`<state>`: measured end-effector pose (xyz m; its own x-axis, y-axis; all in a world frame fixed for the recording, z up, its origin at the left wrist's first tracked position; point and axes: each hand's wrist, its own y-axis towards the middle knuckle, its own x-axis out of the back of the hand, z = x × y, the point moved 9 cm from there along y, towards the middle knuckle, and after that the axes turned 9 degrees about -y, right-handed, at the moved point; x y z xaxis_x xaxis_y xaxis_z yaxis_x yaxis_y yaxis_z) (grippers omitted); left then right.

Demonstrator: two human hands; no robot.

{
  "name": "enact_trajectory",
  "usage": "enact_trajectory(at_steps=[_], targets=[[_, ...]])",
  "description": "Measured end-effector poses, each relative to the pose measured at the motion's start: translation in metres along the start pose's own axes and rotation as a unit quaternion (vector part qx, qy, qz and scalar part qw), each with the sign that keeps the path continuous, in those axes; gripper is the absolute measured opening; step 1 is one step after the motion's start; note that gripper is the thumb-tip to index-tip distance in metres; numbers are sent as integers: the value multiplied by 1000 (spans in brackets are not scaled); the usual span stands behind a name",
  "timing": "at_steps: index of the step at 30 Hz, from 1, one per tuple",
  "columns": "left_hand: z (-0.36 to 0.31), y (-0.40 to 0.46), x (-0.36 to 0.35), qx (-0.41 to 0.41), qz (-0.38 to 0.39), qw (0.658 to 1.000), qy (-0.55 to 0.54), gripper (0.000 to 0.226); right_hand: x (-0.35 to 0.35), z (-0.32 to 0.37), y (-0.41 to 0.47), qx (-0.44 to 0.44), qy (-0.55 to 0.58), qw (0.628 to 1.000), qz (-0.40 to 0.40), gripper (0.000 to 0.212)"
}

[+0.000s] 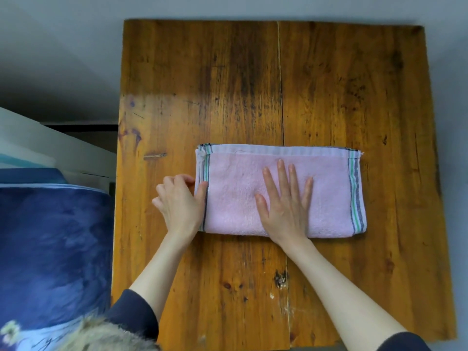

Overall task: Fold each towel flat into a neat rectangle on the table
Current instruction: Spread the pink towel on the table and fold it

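The pink towel [278, 191] lies folded into a long rectangle at the table's [202, 72] centre, fluffy terry with flat woven striped bands at its 3 and 9 o'clock ends; the right hand [285, 201] presses flat on its middle, fingers spread, while the left hand [178, 198] pinches the 9 o'clock end — thumb on top, fingers curled at the edge. To do the next fold well, I'd keep the right palm anchoring, then carry that end toward 3 o'clock — stripes meeting stripes on the worn, knotty wood
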<state>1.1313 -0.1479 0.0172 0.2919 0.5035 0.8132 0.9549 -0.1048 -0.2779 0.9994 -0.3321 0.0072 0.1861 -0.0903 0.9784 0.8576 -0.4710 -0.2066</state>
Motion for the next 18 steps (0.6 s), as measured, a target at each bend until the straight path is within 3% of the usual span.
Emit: enact_trajectory(at_steps=[6, 13, 18], targets=[[-4, 6, 1, 1, 16, 1000, -19, 19, 0, 5, 1, -12, -14, 1000, 10, 61], [-15, 48, 38, -37, 30, 988, -146, 12, 12, 38, 27, -13, 18, 1000, 8, 58], [2, 74, 46, 42, 136, 968, -209, 27, 12, 33, 35, -28, 22, 999, 5, 54]])
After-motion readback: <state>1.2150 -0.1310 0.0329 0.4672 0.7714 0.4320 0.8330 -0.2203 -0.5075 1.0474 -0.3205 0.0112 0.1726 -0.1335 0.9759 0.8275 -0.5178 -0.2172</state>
